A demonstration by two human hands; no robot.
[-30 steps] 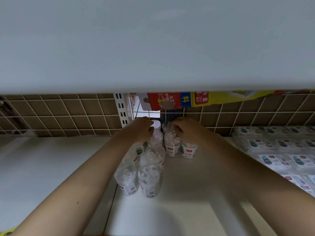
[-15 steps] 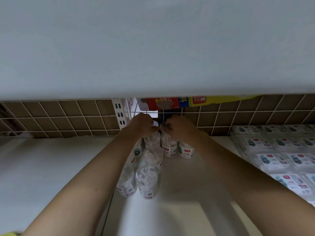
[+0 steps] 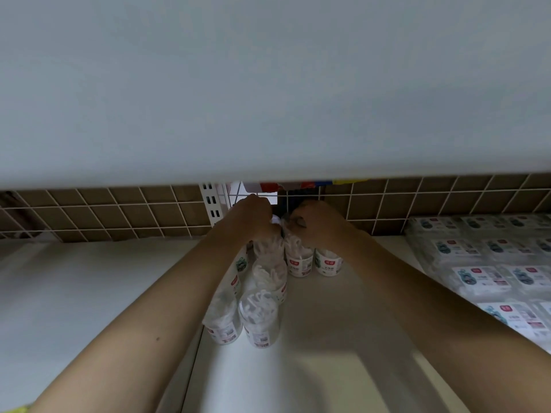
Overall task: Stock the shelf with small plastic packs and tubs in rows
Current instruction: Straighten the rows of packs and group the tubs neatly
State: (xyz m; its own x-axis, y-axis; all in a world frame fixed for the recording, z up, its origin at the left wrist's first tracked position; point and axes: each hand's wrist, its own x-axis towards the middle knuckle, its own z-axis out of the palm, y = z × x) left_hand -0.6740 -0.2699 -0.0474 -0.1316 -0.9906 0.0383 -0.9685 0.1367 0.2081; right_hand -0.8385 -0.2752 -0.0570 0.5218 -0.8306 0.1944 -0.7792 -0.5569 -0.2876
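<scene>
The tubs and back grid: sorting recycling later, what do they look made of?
Tubs: clear glossy plastic, probably; white contents show through the walls, printed label bands wrap them. Back grid: likely white-coated metal wire, thin crossing rods, brown board behind.

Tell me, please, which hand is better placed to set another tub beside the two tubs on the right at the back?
Probably the right hand: it rests above those right-side tubs, next to bare shelf. The left hand is over the left rows.

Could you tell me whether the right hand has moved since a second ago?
Yes. The right hand shifted slightly left toward the left hand, judged against the slotted upright.
</scene>
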